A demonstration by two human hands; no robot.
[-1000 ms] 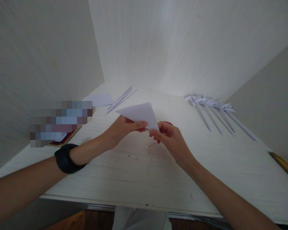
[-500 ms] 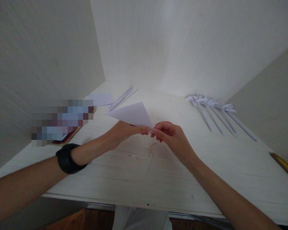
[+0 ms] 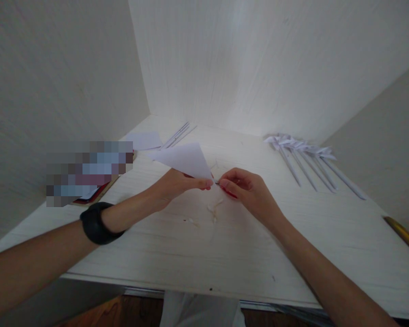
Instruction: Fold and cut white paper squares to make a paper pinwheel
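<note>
My left hand (image 3: 184, 186) is pinched shut on the lower edge of a white sheet of paper (image 3: 186, 159), which stands up tilted and comes to a corner near my fingertips. Something dark red shows in part between the paper and that hand, too covered to name. Just right of the paper's corner, my right hand (image 3: 243, 188) is closed around a small red tool (image 3: 229, 191). Its short metal tip (image 3: 217, 182) points at the corner; whether they touch I cannot tell. My fingers hide most of the tool. Small pale scraps (image 3: 214, 210) lie on the white tabletop below my hands.
Several white paper pinwheels on rolled paper sticks (image 3: 303, 159) lie at the right back. Thin paper sticks (image 3: 175, 135) and a flat paper sheet (image 3: 145, 140) lie behind my left hand. A blurred-out flat object (image 3: 92, 177) is by the left wall. A gold object (image 3: 404, 236) is at the right edge.
My right hand has moved slightly right, away from my left fingertips, and the red tool with its metal tip now shows. The paper has shifted a little to the left.
</note>
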